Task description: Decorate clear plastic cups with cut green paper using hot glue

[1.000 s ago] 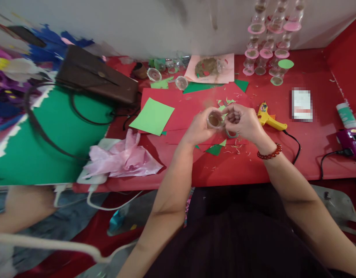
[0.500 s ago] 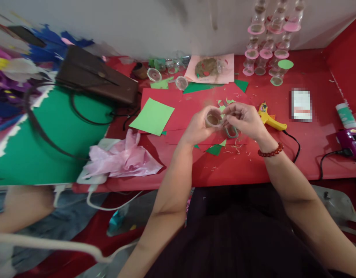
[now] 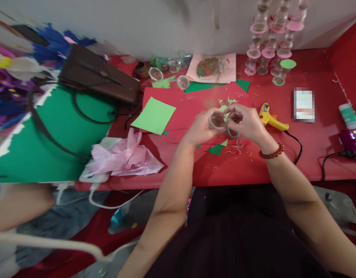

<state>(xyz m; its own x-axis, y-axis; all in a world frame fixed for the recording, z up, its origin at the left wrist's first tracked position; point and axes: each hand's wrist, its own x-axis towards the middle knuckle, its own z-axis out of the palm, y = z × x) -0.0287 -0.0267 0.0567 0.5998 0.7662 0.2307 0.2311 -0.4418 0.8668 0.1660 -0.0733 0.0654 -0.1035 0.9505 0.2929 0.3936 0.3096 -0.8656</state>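
Note:
My left hand [image 3: 199, 126] is wrapped around a small clear plastic cup-like piece [image 3: 217, 121], its round opening tilted up toward me. Something brownish shows inside or through it. At the right side of its rim is my right hand [image 3: 244, 120], thumb and fingers pinched together; whatever they hold is too small to make out. Beneath the hands lies a pair of scissors with grey-green handles [image 3: 233, 132], partly covered. Light green paper scraps [image 3: 224, 109] lie just behind the fingers, on red paper sheets [image 3: 183, 110].
A yellow glue gun [image 3: 272, 119] lies right of my hands, its black cord trailing frontward. Stacked clear hourglass-like pieces [image 3: 267, 54] stand at the back right. A brown bag [image 3: 99, 77], pink plastic bag [image 3: 126, 154] and light green sheet [image 3: 155, 116] are leftward. Another person's arm [image 3: 21, 204] shows lower left.
The cup-like piece has turned slightly in my left hand. My right fingers have shifted a little at its rim and curled more. The whole view has moved slightly.

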